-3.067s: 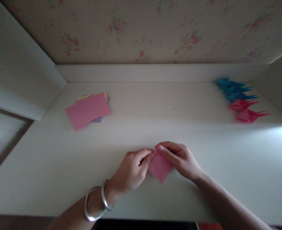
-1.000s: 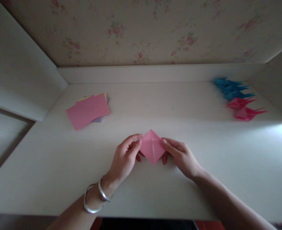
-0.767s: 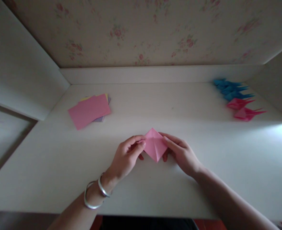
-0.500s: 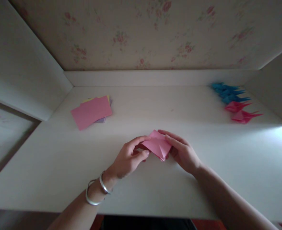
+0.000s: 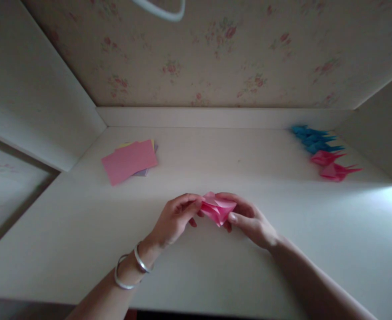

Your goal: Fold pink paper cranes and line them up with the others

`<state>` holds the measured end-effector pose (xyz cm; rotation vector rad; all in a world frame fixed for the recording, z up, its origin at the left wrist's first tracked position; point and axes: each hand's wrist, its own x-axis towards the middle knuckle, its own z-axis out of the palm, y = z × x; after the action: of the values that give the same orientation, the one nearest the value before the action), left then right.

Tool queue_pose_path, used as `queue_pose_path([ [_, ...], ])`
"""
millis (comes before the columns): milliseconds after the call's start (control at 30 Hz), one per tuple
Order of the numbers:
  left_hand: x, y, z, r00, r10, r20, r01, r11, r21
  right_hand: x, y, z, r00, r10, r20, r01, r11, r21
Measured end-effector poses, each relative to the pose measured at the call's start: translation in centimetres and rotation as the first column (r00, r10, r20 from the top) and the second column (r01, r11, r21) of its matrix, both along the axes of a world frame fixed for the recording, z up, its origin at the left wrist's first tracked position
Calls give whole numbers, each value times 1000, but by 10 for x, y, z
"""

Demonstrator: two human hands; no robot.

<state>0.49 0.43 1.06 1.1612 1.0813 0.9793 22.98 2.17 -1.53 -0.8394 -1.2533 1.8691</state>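
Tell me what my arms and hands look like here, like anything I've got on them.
Both hands, left and right, are bare, with no gloves. The left wrist wears two silver-coloured bangles, open-looking rounded bands, shiny and plain as far as shows. The right wrist has nothing on it. No sleeves show on either forearm.

folded paper (image 5: pixel 218 212) in front, sheets (image 5: pixel 129 162) behind left, figures (image 5: pixel 335 172) behind right
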Motion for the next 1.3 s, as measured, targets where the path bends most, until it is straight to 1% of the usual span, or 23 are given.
queue_pose_path([
  [200,2,3,1,999,54,-9,-54,998,-43,-2,0,5,999,26,35,-27,999,29],
  [367,0,2,1,995,65,79,-59,995,-82,-2,0,6,997,56,61,-58,998,35],
  [433,-1,2,0,995,57,81,-49,994,-94,-1,1,4,996,32,87,-36,998,50],
  [533,-2,1,0,999,33,38,-29,995,-94,-2,1,1,993,-24,117,15,997,79],
  [667,0,2,-1,996,10,-88,-13,1000,-27,-6,1,3,979,-77,190,51,989,141],
  [767,3,2,-1,989,35,-141,-34,999,9,-11,1,8,966,-123,229,79,978,193],
  [933,5,3,1,990,78,-119,-79,997,-4,-14,-1,8,924,-215,318,112,943,313],
  [1067,4,3,1,991,89,-99,-90,996,-7,-14,-1,6,903,-250,349,127,932,339],
  [1133,2,2,1,994,66,-86,-64,998,27,-14,-1,5,911,-244,333,127,933,337],
  [1200,1,1,1,997,12,-73,-8,999,47,-14,0,5,920,-259,294,150,926,346],
  [1300,0,-1,2,995,-88,-56,90,996,27,-12,0,3,908,-338,249,218,886,410],
])
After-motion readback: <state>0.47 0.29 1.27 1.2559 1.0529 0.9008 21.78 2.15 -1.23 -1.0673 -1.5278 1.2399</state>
